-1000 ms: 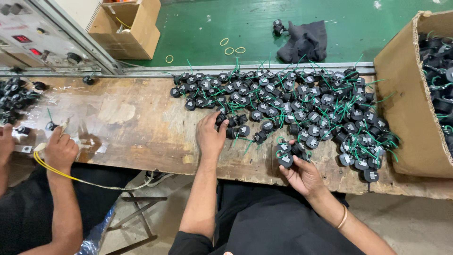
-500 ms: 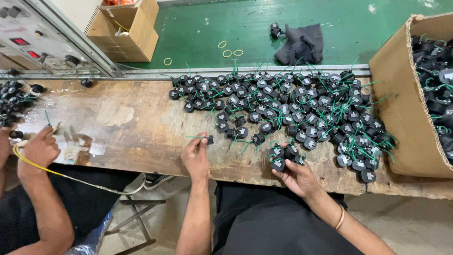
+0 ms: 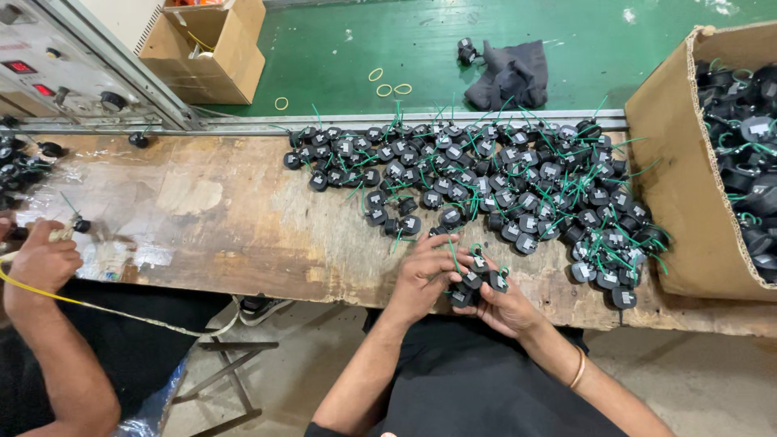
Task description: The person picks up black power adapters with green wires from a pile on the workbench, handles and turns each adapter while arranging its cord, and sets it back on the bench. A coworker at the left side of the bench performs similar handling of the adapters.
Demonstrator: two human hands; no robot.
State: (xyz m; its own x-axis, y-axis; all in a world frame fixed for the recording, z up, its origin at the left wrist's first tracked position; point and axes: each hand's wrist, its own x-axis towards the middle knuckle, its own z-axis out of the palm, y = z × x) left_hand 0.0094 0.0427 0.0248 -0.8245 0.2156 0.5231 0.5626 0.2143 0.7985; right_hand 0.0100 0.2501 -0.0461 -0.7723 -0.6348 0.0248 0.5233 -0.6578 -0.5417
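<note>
Hands meet at the near edge of the worktop (image 3: 243, 243): the left hand (image 3: 421, 275) and the right hand (image 3: 506, 307) both close around a small cluster of black parts (image 3: 476, 283) with green wires. These parts look light and stiff, probably best gripped by the body, because the thin wires can tangle. Behind them a big pile of parts (image 3: 502, 178) crowds the far edge, and a cardboard box (image 3: 680, 186) stands at the right end. A co-worker's hand (image 3: 44, 259) works at the left end.
</note>
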